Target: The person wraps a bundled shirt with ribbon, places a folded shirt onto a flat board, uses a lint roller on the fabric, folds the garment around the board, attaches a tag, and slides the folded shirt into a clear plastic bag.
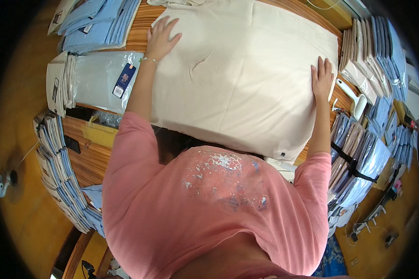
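While stacks crowd the table, both hands press the cream fabric (237,69)'s edges, left hand (160,39) and right hand (322,78) fingers spread.

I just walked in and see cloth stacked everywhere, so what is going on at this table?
A person in a pink shirt presses both palms flat on a cream fabric piece spread over the wooden table: left hand at its far corner, right hand at its edge. Stacks of bagged folded cloth surround it.

The cream fabric (237,74)'s near edge hides behind the pink shirt (209,209).
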Action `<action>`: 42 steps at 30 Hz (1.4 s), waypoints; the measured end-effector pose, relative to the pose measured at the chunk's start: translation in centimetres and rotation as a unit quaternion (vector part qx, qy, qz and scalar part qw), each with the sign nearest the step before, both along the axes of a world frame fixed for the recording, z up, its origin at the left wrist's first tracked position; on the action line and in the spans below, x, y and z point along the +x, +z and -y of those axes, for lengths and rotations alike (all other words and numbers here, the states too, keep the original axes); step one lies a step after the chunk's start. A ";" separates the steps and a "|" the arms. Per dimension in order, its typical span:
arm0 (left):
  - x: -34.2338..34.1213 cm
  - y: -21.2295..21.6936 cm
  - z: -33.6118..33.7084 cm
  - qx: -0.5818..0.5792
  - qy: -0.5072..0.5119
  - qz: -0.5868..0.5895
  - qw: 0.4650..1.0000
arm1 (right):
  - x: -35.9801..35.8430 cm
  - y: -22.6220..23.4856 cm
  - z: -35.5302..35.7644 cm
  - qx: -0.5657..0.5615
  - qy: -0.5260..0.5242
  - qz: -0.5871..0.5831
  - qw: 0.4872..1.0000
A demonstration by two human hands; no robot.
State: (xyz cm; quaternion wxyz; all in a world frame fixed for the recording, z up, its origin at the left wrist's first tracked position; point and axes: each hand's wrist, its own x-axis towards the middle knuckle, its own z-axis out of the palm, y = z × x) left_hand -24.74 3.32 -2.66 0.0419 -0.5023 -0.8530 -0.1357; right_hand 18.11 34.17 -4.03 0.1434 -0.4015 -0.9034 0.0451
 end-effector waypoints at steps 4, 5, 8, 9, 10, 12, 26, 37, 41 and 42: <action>-3.4 -2.1 -0.2 0.084 -0.010 0.014 0.996 | -1.2 1.1 5.0 0.039 -0.053 0.005 0.998; -3.6 -2.8 -0.7 0.035 0.005 -0.012 0.999 | -0.3 0.8 6.4 0.003 -0.048 0.092 0.995; -4.5 -1.9 -2.2 -0.084 0.031 -0.093 0.992 | 2.0 -0.7 6.3 -0.011 -0.067 0.009 0.998; -6.1 -3.2 -1.4 -0.031 0.005 -0.030 0.999 | 2.3 0.4 5.7 -0.009 -0.082 -0.005 0.997; -6.8 -3.7 -0.8 -0.049 0.018 -0.010 0.999 | 2.6 2.2 5.2 -0.004 -0.125 -0.067 0.990; -6.5 -3.7 -0.7 -0.038 0.041 -0.043 0.997 | 4.7 3.9 3.1 0.086 -0.183 -0.120 0.972; -8.9 -2.2 -3.0 0.123 0.176 0.181 0.960 | 6.6 1.3 -6.2 -0.138 -0.378 -0.677 0.616; -13.1 -3.6 -2.0 0.150 0.003 0.286 0.947 | -23.1 14.1 15.0 -0.549 0.207 -0.151 0.796; -12.8 -3.0 -2.9 0.142 -0.092 0.375 0.912 | -32.5 9.7 14.5 -0.478 0.270 -0.071 0.833; -12.7 -3.2 -3.0 0.151 -0.075 0.364 0.916 | -33.2 9.6 13.7 -0.479 0.267 -0.031 0.835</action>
